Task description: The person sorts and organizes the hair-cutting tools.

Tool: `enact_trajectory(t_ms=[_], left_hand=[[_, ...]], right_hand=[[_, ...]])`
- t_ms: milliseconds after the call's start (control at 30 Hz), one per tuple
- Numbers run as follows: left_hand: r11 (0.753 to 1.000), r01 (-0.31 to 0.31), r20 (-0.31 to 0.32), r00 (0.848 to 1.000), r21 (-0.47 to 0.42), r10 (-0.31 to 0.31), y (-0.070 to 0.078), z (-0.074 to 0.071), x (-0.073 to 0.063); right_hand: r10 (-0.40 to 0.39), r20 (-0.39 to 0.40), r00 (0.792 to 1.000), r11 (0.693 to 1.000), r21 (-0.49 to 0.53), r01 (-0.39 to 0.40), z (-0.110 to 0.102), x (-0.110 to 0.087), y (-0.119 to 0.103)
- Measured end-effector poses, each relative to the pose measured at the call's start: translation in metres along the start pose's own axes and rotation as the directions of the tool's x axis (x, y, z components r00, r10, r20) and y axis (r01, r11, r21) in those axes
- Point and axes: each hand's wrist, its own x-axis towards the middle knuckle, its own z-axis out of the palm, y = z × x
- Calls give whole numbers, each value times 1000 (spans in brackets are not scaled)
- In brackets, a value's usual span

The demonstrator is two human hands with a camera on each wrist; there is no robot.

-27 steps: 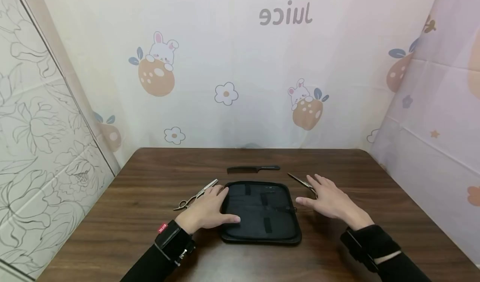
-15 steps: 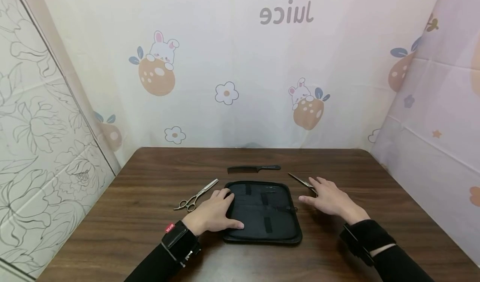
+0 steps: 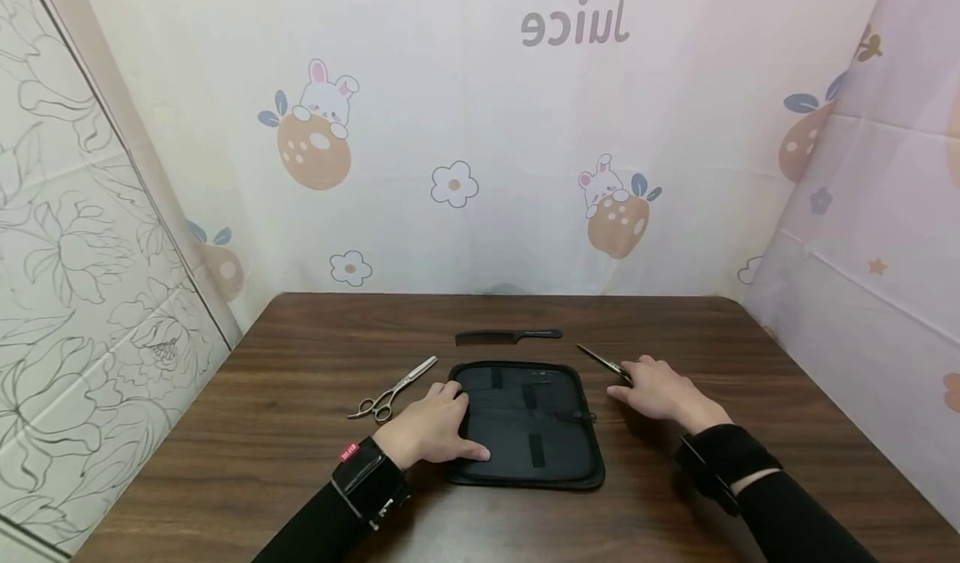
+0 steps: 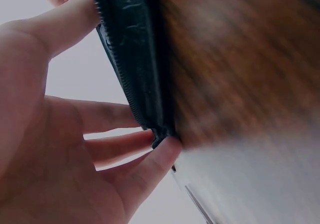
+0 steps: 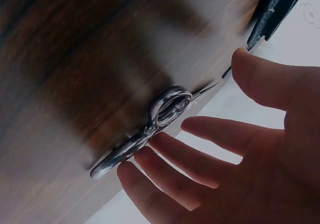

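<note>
Lying on the big brown worktop (image 3: pixel 675 330), the black case (image 3: pixel 555 455) has its left edge under the left hand (image 3: pixel 433 428). That hand has come in a little, its grip wide, with the thumb on top. The right hand (image 3: pixel 663 392) has brought its thumb and fingers closer than a second ago, but its grip is wide too. Behind the case lies the black comb (image 3: pixel 506 336). The left scissors (image 3: pixel 411 377) and right scissors (image 3: pixel 603 363) lie beside it. The right hand's fingers are at the right scissors' handles; I can't tell if they touch. So this looks like reaching, not lifting
</note>
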Motion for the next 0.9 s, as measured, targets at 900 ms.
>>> enact_trajectory(t_ms=[900], left_hand=[[997,39,12,999,68,-40,8,-6,7]], right_hand=[[-19,-38,999,994,-105,15,-3,16,3]])
